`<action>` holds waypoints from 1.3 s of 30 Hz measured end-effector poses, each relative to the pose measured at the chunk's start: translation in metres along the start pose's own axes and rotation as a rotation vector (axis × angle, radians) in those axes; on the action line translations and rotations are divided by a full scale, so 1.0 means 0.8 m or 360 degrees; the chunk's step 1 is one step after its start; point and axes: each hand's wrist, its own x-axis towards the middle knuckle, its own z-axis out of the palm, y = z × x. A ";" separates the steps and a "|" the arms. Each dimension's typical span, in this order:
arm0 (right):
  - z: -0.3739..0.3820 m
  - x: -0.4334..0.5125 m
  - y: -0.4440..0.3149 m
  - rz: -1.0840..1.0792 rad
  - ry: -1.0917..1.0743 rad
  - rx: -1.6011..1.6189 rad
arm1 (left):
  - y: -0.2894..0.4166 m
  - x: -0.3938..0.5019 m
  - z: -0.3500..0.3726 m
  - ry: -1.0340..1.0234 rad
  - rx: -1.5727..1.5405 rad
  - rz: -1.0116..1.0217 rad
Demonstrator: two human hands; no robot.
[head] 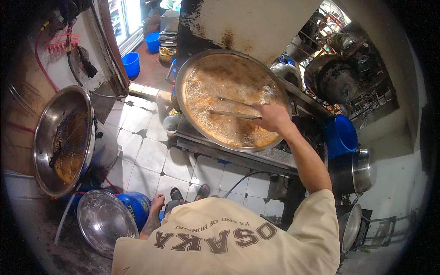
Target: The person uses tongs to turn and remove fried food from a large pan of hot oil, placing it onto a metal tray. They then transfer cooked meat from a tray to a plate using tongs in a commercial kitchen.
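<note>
My right hand [273, 117] grips metal tongs [235, 114] over a wide, round metal pan [232, 148]. The two arms of the tongs are spread apart, and their far ends reach the bubbling oil [206, 82]. Orange-brown pieces of food [204, 102] show through the foam around the tips; what they are is unclear. Low at my side hangs my left hand [158, 202], its fingers curled, above the floor near a blue gas cylinder [134, 207]. Whether anything lies inside those fingers is hidden.
The pan sits on a metal stove [237, 156]. At left stand a large steel basin [41, 137] with a wire rack [70, 141] and a round metal lid [106, 220]. Blue buckets [131, 64] are beyond the doorway. Pots [330, 77] fill a rack at right.
</note>
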 end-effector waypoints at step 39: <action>-0.094 -0.138 0.127 0.0426 -0.0305 -0.0286 | -0.019 0.030 0.002 -0.0197 -0.0133 0.0137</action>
